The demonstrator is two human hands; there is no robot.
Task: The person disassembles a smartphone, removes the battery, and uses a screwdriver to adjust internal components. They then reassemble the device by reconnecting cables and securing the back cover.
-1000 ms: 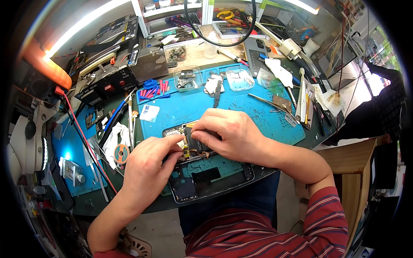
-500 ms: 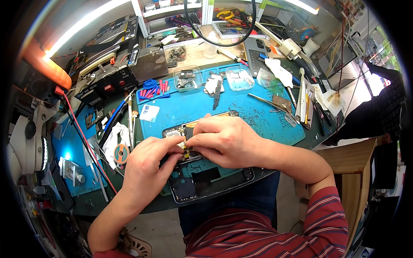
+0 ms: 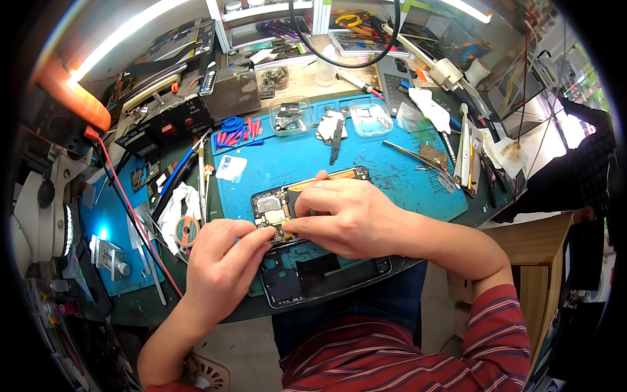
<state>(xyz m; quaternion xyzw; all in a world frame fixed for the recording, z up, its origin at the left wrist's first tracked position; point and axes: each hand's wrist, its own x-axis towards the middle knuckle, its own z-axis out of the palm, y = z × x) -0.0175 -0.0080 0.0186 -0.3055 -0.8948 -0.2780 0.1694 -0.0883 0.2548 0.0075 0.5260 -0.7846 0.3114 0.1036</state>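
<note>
The opened smartphone (image 3: 268, 204) lies face-down or face-up, which cannot be told, on the near part of a blue repair mat (image 3: 281, 153); its circuitry is exposed at the left end, and much of its middle is covered by the right hand (image 3: 346, 221); the left hand (image 3: 221, 260) is at its near left edge.

Both hands are narrowed, thumbs and forefingers drawn in over the board, their tips close to each other; whether either pinches a small part cannot be told.

A dark phone-sized housing (image 3: 283, 281) lies just on the person's side of the smartphone, partly under the right forearm; the mat is marked with dark scuffs; toward its far edge stand two clear plastic boxes (image 3: 370, 120) of small parts; metal tweezers (image 3: 408, 154) lie at the right.

To the left, on the dark bench top (image 3: 149, 313), are an orange-faced spool (image 3: 187, 231) and crumpled white tissue (image 3: 177, 212); beyond is a black equipment case (image 3: 164, 129) with a red switch.

A lit strip lamp (image 3: 127, 38) runs above the left; shelving (image 3: 268, 11) closes the far side; a wooden cabinet (image 3: 548, 243) stands at the right; pale floor (image 3: 245, 346) shows below.
</note>
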